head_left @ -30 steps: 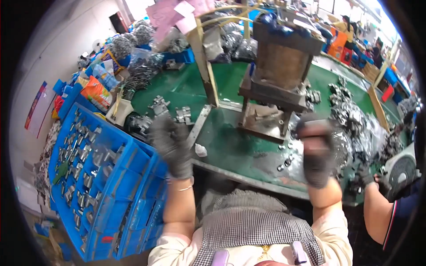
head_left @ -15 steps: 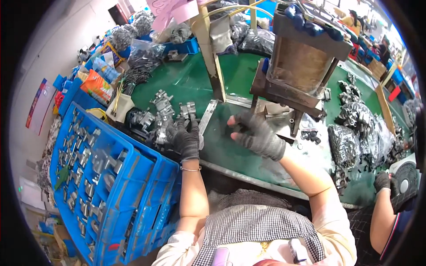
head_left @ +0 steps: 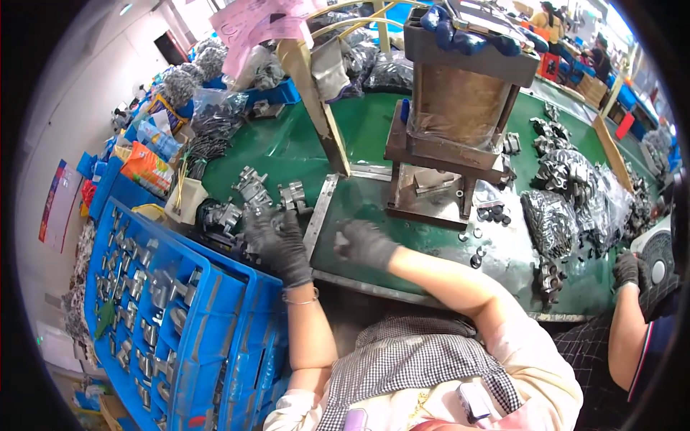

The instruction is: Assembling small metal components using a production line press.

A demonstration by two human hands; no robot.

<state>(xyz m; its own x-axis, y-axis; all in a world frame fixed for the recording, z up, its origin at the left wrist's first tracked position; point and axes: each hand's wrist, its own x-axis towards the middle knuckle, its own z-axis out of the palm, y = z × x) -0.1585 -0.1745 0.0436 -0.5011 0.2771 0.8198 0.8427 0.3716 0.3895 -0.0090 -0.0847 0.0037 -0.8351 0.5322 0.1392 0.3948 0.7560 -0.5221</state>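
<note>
My left hand point(head_left: 282, 248), in a dark fingerless glove, is over a cluster of silvery metal castings point(head_left: 251, 188) at the table's left front. Motion smears its fingers, so I cannot see whether they grip a part. One casting point(head_left: 292, 195) lies just beyond that hand. My right hand point(head_left: 365, 244), gloved the same way, hovers above the green tabletop point(head_left: 359, 205), right of a flat metal strip point(head_left: 321, 215). Its fingers look curled inward; whatever they may hold is hidden. A heavy press-like metal fixture point(head_left: 460, 122) stands beyond my right hand.
Stacked blue crates point(head_left: 215, 309) with metal parts stand at my left. A post point(head_left: 316, 108) rises from the table. Bagged dark parts point(head_left: 550, 223) and small black caps point(head_left: 492, 213) lie at the right. A co-worker's gloved hand point(head_left: 629, 270) is beside a small fan point(head_left: 655, 262).
My right hand has moved left, from in front of the fixture toward the metal strip, and its fingers have curled. My left hand has shifted slightly over the castings. The whole view has shifted.
</note>
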